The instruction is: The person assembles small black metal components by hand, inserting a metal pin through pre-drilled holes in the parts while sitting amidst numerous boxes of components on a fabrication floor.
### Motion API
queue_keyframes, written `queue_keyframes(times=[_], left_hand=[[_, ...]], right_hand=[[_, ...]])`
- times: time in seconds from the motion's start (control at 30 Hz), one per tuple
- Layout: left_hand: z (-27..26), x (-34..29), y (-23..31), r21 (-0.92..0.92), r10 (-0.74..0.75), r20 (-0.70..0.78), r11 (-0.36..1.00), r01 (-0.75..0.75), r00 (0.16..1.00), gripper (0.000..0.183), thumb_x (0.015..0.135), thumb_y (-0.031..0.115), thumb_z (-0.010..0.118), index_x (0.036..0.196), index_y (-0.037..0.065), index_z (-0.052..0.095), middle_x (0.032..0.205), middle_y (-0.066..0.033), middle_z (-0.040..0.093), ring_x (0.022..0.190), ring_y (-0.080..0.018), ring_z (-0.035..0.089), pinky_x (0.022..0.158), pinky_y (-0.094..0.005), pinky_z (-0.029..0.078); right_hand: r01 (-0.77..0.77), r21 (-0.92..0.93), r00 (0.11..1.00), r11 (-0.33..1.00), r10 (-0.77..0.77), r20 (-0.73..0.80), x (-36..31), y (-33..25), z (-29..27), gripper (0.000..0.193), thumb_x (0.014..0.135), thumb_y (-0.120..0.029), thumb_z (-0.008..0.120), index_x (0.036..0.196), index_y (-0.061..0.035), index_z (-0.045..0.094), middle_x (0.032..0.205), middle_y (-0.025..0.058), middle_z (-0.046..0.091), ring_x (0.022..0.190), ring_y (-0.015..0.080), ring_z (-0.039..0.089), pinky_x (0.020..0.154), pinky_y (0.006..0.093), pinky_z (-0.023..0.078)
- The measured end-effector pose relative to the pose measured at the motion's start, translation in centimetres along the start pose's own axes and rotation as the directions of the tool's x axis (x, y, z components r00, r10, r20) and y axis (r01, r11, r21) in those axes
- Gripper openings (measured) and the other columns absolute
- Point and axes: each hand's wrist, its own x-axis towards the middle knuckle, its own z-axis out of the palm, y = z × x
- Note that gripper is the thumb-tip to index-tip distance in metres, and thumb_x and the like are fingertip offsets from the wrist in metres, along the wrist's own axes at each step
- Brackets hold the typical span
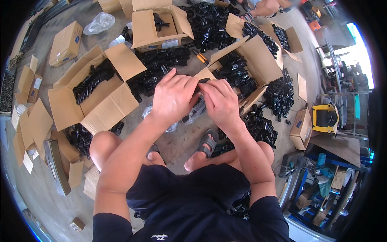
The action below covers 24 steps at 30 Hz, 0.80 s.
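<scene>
In front of me, my left hand (173, 97) and my right hand (221, 101) meet over a small black part (203, 80). The right fingers pinch its end, while the left fingers curl around it and hide most of it, so its exact kind is unclear. Beyond the right hand an open cardboard box (262, 60) holds rows of black plastic pieces (234, 70). On the left stands another open box (109, 115) with black pieces (94, 80) lined up along its far side. A clear plastic bag (196, 111) lies on the floor below the hands.
Heaps of loose black pieces (209, 26) cover the floor around me. A third open box (144, 28) stands ahead, near a closed carton (65, 43). Orange-handled tools (200, 57) lie between boxes. Another person's leg (265, 8) shows at the top; a yellow-framed machine (325, 118) is right.
</scene>
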Motion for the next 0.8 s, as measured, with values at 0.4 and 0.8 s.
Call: queue_keyframes(times=[0.4, 0.8], left_hand=[[-0.7, 0.2, 0.1, -0.182, -0.295, 0.061, 0.936, 0.301, 0.953, 0.034, 0.073, 0.015, 0.082, 0.104, 0.005, 0.071, 0.087, -0.0069, 0.074, 0.077, -0.0166, 0.07, 0.077, -0.0325, 0.055], [-1.0, 0.8, 0.3, -0.748, -0.383, 0.514, 0.237, 0.619, 0.768, 0.037, 0.087, 0.006, 0.078, 0.121, -0.001, 0.064, 0.109, -0.0046, 0.07, 0.092, -0.0074, 0.064, 0.08, -0.0229, 0.052]], right_hand=[[-0.435, 0.189, 0.899, 0.88, 0.436, 0.036, 0.5, 0.0, -1.2, 0.041, 0.083, -0.008, 0.075, 0.123, -0.0002, 0.065, 0.105, 0.0113, 0.064, 0.094, 0.0251, 0.064, 0.084, 0.0322, 0.053], [-0.542, 0.84, 0.73, 0.032, 0.514, 0.451, -1.0, 2.1, 0.0, 0.036, 0.09, -0.008, 0.075, 0.123, 0.0012, 0.064, 0.099, 0.0025, 0.069, 0.08, 0.0072, 0.062, 0.069, 0.0221, 0.052]])
